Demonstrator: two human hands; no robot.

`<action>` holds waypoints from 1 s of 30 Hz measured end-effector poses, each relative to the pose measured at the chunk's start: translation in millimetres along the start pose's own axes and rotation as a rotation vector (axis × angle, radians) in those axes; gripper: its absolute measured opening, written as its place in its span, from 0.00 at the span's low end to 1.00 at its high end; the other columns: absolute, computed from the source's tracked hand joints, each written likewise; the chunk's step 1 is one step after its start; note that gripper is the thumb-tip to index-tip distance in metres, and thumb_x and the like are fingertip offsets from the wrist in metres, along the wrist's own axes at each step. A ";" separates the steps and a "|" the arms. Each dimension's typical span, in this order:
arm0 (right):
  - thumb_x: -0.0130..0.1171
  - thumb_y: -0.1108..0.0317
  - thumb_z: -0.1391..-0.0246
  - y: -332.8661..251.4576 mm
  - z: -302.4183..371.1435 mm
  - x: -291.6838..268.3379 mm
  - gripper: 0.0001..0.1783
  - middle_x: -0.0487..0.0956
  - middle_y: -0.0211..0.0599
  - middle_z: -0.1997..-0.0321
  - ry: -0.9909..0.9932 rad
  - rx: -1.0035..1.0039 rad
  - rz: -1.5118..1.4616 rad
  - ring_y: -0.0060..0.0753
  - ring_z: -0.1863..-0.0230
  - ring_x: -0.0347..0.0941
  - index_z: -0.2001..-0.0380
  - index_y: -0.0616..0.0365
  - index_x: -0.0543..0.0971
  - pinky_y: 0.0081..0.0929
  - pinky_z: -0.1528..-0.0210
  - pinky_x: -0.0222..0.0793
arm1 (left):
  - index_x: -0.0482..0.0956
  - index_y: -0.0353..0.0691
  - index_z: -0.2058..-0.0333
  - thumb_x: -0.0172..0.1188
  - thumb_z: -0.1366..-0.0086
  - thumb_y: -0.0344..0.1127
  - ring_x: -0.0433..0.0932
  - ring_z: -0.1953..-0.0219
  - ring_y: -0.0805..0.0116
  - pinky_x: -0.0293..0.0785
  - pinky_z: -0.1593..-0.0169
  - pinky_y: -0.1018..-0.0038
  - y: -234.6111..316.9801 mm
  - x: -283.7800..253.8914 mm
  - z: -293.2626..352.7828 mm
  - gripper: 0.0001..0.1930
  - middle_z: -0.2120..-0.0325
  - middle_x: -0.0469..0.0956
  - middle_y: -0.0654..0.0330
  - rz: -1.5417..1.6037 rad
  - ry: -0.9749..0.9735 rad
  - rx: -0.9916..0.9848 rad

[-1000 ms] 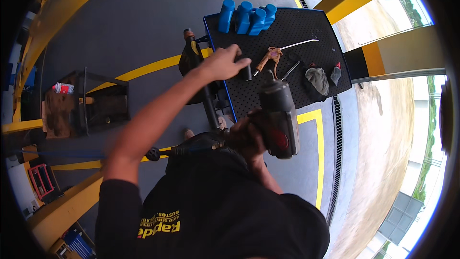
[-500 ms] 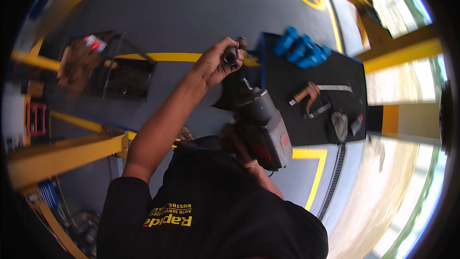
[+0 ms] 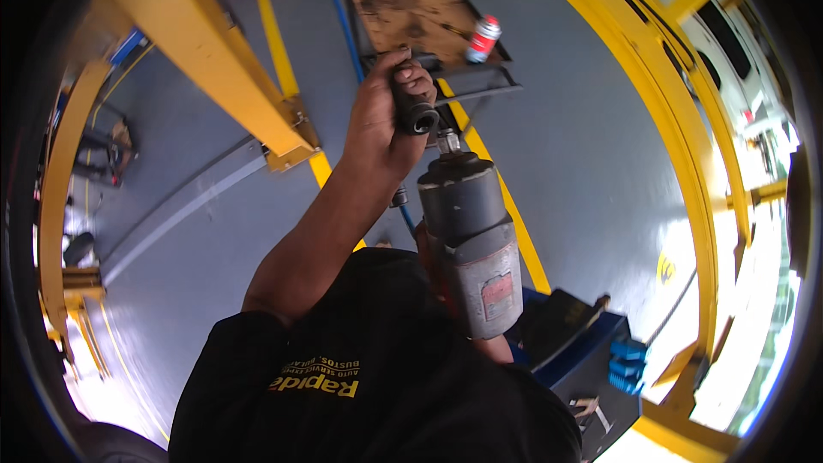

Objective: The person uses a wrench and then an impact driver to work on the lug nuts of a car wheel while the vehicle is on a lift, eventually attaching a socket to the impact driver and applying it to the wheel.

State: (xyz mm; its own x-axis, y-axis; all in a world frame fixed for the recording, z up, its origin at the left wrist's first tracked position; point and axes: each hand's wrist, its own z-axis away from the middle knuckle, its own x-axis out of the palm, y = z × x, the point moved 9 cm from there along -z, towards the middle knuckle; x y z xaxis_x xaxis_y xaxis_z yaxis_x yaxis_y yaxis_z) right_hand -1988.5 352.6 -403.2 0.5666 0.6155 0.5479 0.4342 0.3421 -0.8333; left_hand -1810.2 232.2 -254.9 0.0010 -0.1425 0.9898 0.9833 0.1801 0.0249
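The left hand (image 3: 374, 111) has its grip round a black socket (image 3: 405, 103); the right hand (image 3: 423, 242), mostly hidden, grasps a wrench (image 3: 471, 231). Blue bottles (image 3: 627, 366) line the right edge of the worktop (image 3: 557, 381).

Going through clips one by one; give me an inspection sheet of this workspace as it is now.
Surface: blue cart with dark top, lower right; stained cardboard-topped stand ahead.
Job's things: dark socket beside the drive tip of the impact wrench, not mounted.
Clutter: blue bottles on the cart; red-and-white can at the stand's edge.
Hands: left hand grips the socket; right hand, mostly hidden, holds the wrench.
Cables: blue hose near the wrench.
Surroundings: yellow posts, grey floor with yellow lines.
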 end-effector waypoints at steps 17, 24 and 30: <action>0.61 0.55 0.35 97.9 -314.2 36.9 0.31 0.71 0.42 0.39 -0.227 0.700 -0.691 0.40 0.40 0.70 0.34 0.54 0.68 0.41 0.42 0.71 | 0.74 0.34 0.54 0.56 0.31 0.27 0.64 0.78 0.84 0.63 0.74 0.84 278.1 39.6 -157.5 0.09 0.79 0.62 0.71 -0.008 -0.142 0.373; 0.61 0.53 0.35 113.0 -439.8 45.2 0.33 0.69 0.43 0.34 -0.168 0.879 -0.909 0.43 0.35 0.68 0.32 0.53 0.67 0.45 0.38 0.70 | 0.73 0.36 0.60 0.55 0.32 0.27 0.64 0.81 0.82 0.62 0.78 0.84 361.6 55.0 -265.9 0.04 0.79 0.63 0.70 0.035 -0.192 0.402; 0.61 0.52 0.36 122.5 -505.7 67.9 0.35 0.68 0.45 0.31 0.102 1.400 -2.080 0.47 0.31 0.67 0.30 0.52 0.66 0.49 0.34 0.69 | 0.73 0.35 0.65 0.52 0.31 0.28 0.65 0.81 0.79 0.65 0.76 0.83 422.0 60.0 -332.8 0.04 0.78 0.63 0.66 0.165 -0.394 0.327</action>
State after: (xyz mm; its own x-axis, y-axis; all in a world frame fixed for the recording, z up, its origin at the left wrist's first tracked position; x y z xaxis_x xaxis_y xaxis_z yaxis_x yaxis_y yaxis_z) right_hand -1542.7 77.2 -431.0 0.2685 -0.9143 0.3033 -0.2361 0.2428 0.9409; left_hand -1334.6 -24.3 -231.7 0.0203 0.2777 0.9605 0.8677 0.4724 -0.1549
